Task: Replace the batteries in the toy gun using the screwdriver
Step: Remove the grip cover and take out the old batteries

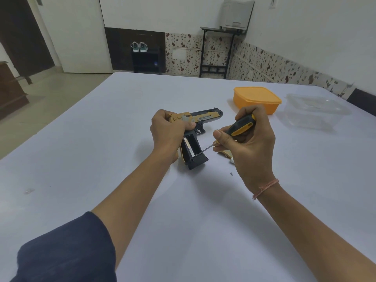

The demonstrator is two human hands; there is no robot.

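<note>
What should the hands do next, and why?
Probably pry the battery up and out with the screwdriver. The gun has its grip compartment open. What looks like its cover lies on the table. The screwdriver tip sits at the battery's lower end. The left hand steadies the gun and the right hand holds the screwdriver.

Toy gun (205,118): on the gold panel along the slide we read "DESERT EAGLE" in dark capitals, beside a winged emblem toward the rear. Under it we note a smaller printed line, too fine for us to read.
</note>
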